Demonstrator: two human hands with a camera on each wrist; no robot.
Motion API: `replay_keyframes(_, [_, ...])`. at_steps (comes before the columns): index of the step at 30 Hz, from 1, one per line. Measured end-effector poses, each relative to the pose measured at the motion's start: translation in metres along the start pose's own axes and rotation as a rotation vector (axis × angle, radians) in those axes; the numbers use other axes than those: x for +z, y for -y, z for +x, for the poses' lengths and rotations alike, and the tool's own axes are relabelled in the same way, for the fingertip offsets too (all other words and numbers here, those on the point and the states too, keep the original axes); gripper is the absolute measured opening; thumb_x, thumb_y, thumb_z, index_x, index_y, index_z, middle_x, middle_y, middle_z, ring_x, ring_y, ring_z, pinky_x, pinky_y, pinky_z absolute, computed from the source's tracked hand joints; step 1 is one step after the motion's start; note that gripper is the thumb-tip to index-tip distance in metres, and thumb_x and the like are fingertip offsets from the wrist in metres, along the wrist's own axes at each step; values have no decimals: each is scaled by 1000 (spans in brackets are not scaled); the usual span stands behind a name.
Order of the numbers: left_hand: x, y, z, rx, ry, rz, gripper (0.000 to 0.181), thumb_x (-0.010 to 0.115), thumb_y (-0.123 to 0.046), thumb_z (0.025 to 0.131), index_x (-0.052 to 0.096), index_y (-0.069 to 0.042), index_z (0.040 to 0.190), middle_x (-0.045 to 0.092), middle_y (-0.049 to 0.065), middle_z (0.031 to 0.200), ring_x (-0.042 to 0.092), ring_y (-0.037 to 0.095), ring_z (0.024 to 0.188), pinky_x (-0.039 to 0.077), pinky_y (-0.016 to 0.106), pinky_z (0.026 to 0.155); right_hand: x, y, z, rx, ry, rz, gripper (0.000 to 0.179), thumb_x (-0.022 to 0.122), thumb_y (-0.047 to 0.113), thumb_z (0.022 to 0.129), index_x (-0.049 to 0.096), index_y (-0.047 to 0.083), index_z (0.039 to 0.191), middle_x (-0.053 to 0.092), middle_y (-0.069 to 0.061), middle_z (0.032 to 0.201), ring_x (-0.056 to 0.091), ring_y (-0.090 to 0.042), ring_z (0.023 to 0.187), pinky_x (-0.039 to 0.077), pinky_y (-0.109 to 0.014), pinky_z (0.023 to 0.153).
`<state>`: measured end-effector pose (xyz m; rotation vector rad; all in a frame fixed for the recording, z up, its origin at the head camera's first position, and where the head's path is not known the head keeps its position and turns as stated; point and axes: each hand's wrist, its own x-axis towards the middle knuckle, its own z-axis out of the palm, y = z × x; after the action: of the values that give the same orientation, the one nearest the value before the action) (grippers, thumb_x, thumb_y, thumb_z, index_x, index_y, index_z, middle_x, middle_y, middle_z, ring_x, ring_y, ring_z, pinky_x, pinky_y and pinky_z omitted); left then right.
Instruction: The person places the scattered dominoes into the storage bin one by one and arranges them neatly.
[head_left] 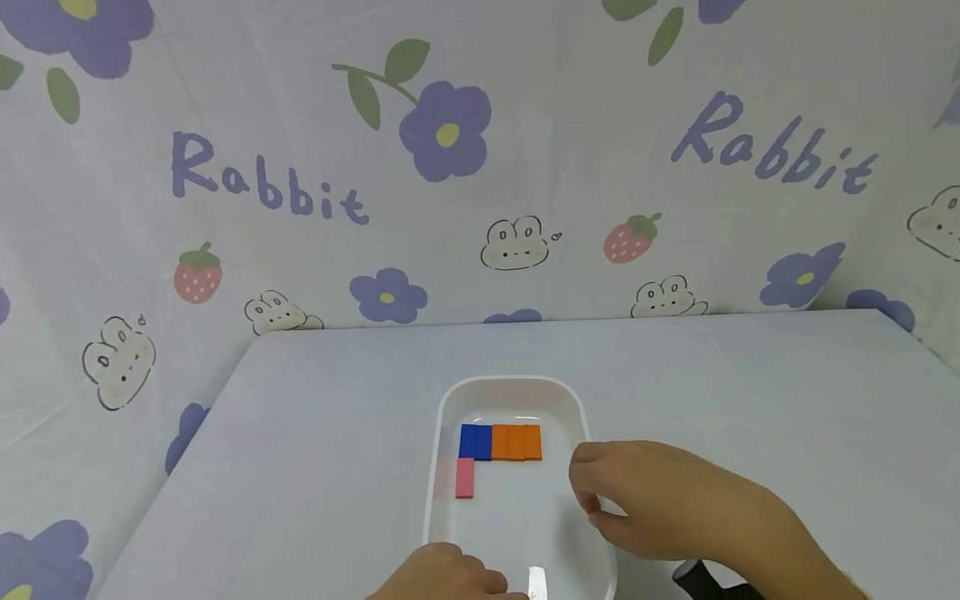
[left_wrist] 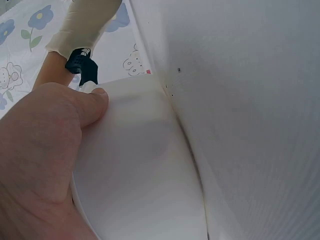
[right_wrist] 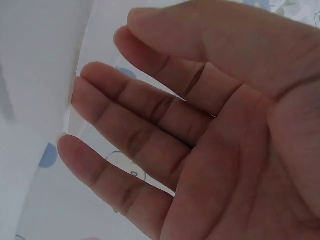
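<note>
My left hand (head_left: 453, 575) is over the near left part of a white tray (head_left: 433, 467), and its fingertips pinch a small white tile (head_left: 537, 582). In the left wrist view the thumb (left_wrist: 95, 107) lies along that side, and the other fingers are mostly hidden. Loosely bent over the tray's right rim, my right hand (head_left: 645, 496) holds nothing; its bare palm (right_wrist: 215, 150) shows in the right wrist view. Inside the tray, blue tiles (head_left: 476, 442) and orange tiles (head_left: 516, 442) form a row. Below the row's left end sits a pink tile (head_left: 465, 478).
The tray stands on a white-covered table (head_left: 337, 458). A patterned cloth (head_left: 555, 167) with flowers and rabbits hangs behind it. Below the right wrist there is a black strap or mount (head_left: 712, 581).
</note>
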<state>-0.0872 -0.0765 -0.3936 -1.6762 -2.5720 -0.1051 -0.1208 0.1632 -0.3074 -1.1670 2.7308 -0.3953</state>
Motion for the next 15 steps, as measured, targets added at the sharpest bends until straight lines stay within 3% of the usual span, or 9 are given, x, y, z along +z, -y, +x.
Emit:
replay_keyframes(5, [0, 1, 0, 31, -20, 59, 17, 65, -39, 75, 55, -31, 85, 36, -17, 56, 24, -3, 42, 21, 9, 43, -6, -4, -4, 56, 4, 0, 14, 66, 18, 78, 54, 26, 79, 47, 17, 81, 45, -3, 68, 42, -22, 60])
replay_keyframes(11, [2, 2, -2, 58, -96, 129, 16, 66, -35, 72, 53, -29, 80, 39, -17, 58, 20, -2, 43, 17, 11, 42, -5, -14, -10, 299, 31, -53, 16, 70, 21, 74, 59, 23, 85, 50, 13, 77, 46, -6, 66, 43, -27, 59])
replay_keyframes(15, [3, 3, -3, 66, -122, 160, 16, 66, -34, 71, 53, -29, 79, 39, -17, 57, 18, -2, 44, 15, 12, 41, 1, -27, -13, 416, 89, -71, 14, 66, 14, 70, 52, 17, 73, 46, 8, 63, 43, -9, 56, 37, -30, 53])
